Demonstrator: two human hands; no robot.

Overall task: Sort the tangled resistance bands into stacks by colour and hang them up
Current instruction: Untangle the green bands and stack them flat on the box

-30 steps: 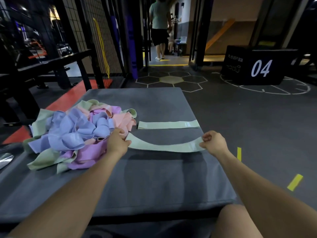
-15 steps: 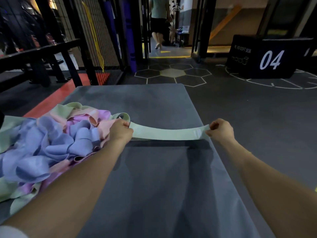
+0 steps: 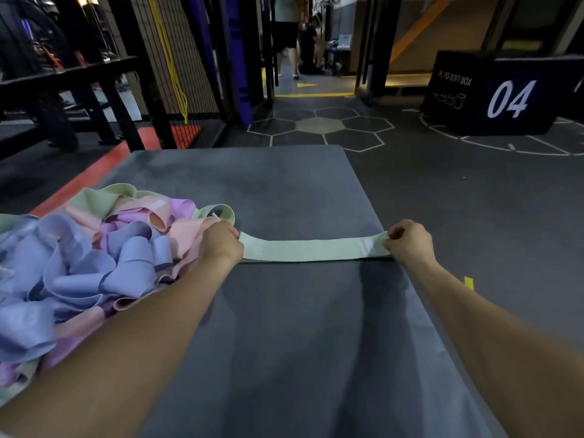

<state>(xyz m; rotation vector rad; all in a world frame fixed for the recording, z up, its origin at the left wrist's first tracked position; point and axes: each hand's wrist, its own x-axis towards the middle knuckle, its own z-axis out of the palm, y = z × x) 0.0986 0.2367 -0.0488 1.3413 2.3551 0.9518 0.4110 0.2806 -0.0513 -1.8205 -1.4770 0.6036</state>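
Two outstretched arms pull a pale green flat elastic band (image 3: 311,250) taut over the grey padded worktop (image 3: 284,327). Left hand (image 3: 221,243) and right hand (image 3: 407,240) each pinch one end with curled fingers. Beside the left hand, the tangled heap of blue, pink, purple and green bands (image 3: 94,263) runs off the frame's left edge.

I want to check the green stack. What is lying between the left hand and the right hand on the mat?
In the head view, only the light green band spans between the left hand and right hand, each gripping one end, flat on the grey mat.
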